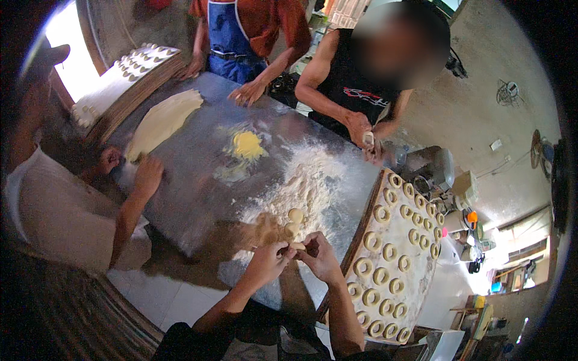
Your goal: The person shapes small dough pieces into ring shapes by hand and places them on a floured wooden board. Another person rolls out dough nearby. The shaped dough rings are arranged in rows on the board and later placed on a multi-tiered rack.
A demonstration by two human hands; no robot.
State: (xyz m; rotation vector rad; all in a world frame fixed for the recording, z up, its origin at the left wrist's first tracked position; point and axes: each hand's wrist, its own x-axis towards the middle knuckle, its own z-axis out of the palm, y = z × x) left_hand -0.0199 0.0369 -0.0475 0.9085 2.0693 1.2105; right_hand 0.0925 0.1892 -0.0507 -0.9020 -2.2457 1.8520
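1. Above floured tabletop (192, 195), near edge: holding small dough piece (297, 246) between left hand (269, 262) and right hand (320, 259), fingers pinched narrow on it.
2. Apparently mid-shaping.
3. Probably calls next for light, even pressure.

Dough piece (297, 246) partly hidden between left hand (269, 262) and right hand (320, 257) (full outline unclear), black-clad co-worker's head (400, 42) blurred.

Downward head view over hands (268, 262) (321, 260)
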